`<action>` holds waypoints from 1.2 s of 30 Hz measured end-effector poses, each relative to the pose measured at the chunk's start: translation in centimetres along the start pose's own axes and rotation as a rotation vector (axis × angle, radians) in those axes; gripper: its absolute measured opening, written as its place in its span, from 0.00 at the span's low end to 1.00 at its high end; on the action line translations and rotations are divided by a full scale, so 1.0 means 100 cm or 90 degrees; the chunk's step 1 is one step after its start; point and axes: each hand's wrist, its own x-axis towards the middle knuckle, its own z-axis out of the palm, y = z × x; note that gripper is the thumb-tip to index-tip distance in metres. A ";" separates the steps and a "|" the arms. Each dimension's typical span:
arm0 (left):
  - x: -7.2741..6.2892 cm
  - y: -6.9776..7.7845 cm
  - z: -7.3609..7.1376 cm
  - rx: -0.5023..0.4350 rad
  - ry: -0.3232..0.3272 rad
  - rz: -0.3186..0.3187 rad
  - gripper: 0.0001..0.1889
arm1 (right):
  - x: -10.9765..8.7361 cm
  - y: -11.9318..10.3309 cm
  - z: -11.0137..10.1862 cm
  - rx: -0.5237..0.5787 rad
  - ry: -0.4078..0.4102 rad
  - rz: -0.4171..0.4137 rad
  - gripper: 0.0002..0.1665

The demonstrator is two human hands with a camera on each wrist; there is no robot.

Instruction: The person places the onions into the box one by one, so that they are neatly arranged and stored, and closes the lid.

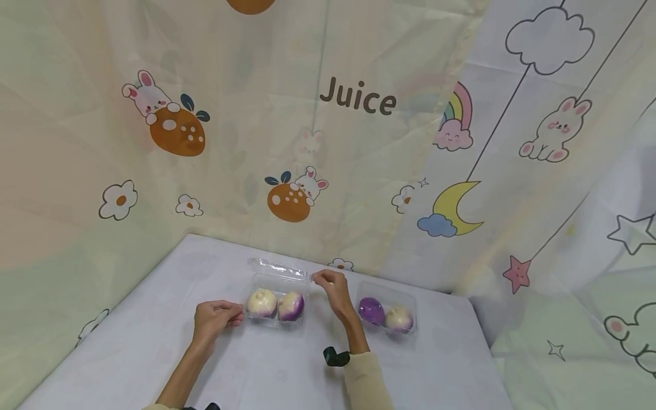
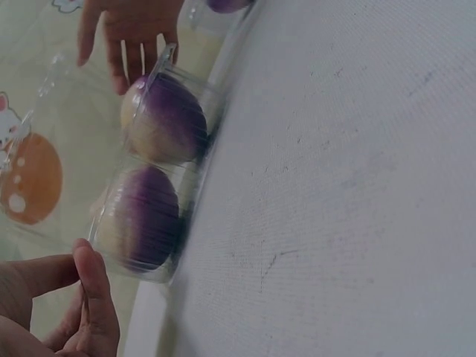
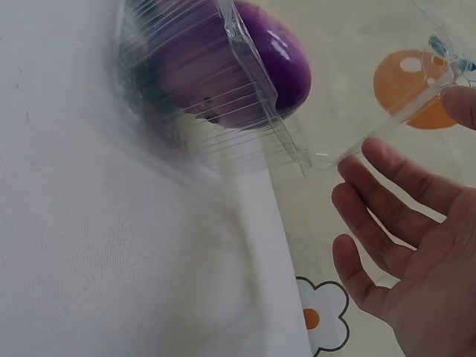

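Observation:
An opened clear plastic clamshell box (image 1: 279, 323) holds two round cream-and-purple vegetables (image 1: 262, 302) that look like turnips, side by side. Its hinged lid (image 1: 281, 270) stands raised at the back. At the box's left side my left hand (image 1: 217, 320) pinches the rim between thumb and finger, closer up in the left wrist view (image 2: 74, 305). My right hand (image 1: 334, 290) is at the lid's right edge. In the right wrist view, the thumb and index fingertip of that hand (image 3: 424, 230) take the clear lid edge between them, while the other fingers are spread loosely.
A second clear plastic box (image 1: 386, 288) stands to the right, behind my right forearm, with a purple vegetable (image 1: 371, 311) and a cream-and-purple one (image 1: 399, 319) inside. Both boxes are on a white table (image 1: 266, 370). A printed curtain (image 1: 230, 142) hangs along the table's back edge.

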 end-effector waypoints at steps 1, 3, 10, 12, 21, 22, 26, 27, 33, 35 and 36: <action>0.000 0.000 0.000 0.001 0.001 0.000 0.10 | 0.000 0.000 0.000 -0.004 -0.002 0.005 0.22; -0.001 0.000 0.000 0.002 0.001 0.000 0.09 | -0.001 0.000 0.000 -0.009 -0.003 0.011 0.21; -0.001 -0.001 0.000 0.009 0.005 -0.005 0.09 | -0.003 -0.001 -0.002 -0.031 -0.012 0.004 0.21; -0.001 -0.001 0.000 0.012 0.003 -0.007 0.09 | -0.004 -0.001 -0.003 -0.042 -0.019 0.008 0.22; -0.002 0.000 0.000 0.020 0.004 -0.005 0.11 | -0.005 -0.005 -0.002 -0.079 -0.027 0.001 0.24; -0.001 0.000 0.000 0.020 0.002 -0.004 0.11 | -0.005 -0.005 -0.002 -0.082 -0.027 0.001 0.24; -0.001 0.000 0.000 0.023 -0.001 -0.003 0.12 | -0.005 -0.006 -0.003 -0.091 -0.040 0.009 0.25; -0.002 0.000 0.000 0.023 0.001 -0.004 0.11 | -0.006 -0.007 -0.003 -0.094 -0.043 0.010 0.25; -0.001 0.000 0.000 0.023 0.003 -0.006 0.11 | -0.007 -0.009 -0.004 -0.115 -0.049 0.011 0.24; -0.001 0.000 0.000 0.024 -0.001 -0.004 0.11 | -0.007 -0.009 -0.004 -0.123 -0.049 0.010 0.24; -0.001 0.000 -0.001 0.023 -0.002 -0.005 0.11 | -0.008 -0.010 -0.004 -0.127 -0.050 0.011 0.23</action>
